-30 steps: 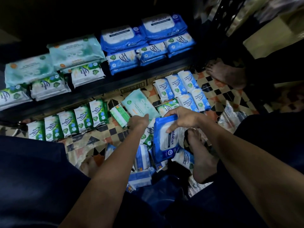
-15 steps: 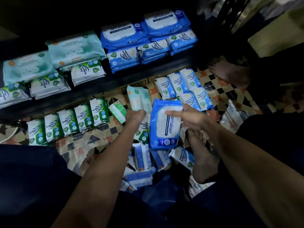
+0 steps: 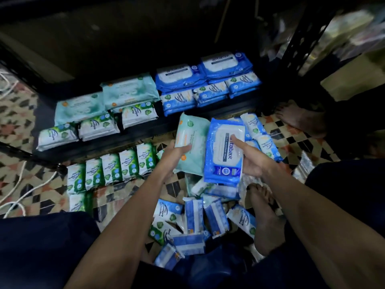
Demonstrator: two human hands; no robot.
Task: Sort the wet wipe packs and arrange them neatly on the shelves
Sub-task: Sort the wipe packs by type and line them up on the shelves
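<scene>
My left hand [image 3: 174,154] grips a large pale teal wipe pack [image 3: 192,142], lifted above the floor. Beside it my right hand [image 3: 253,161] holds a big blue Antabax pack [image 3: 224,155], thumb on its white lid. On the low black shelf [image 3: 129,136] lie teal packs [image 3: 129,90], green-and-white packs [image 3: 98,126] and blue packs [image 3: 225,65]. A row of green packs [image 3: 112,168] stands on the floor under the shelf edge. Small blue packs [image 3: 260,134] stand behind my right hand. A loose heap of blue packs [image 3: 193,222] lies near my foot.
My bare foot [image 3: 264,215] rests on the patterned tile floor [image 3: 31,184] beside the heap. Another person's bare foot [image 3: 300,117] is at the right past the shelf. A white cord [image 3: 23,197] snakes over the floor at the left. Clear plastic wrap [image 3: 303,165] lies at the right.
Both hands have risen from the floor pile toward the shelf. The left hand picked up the teal pack; the right hand lifted the blue Antabax pack and turned it upright.
</scene>
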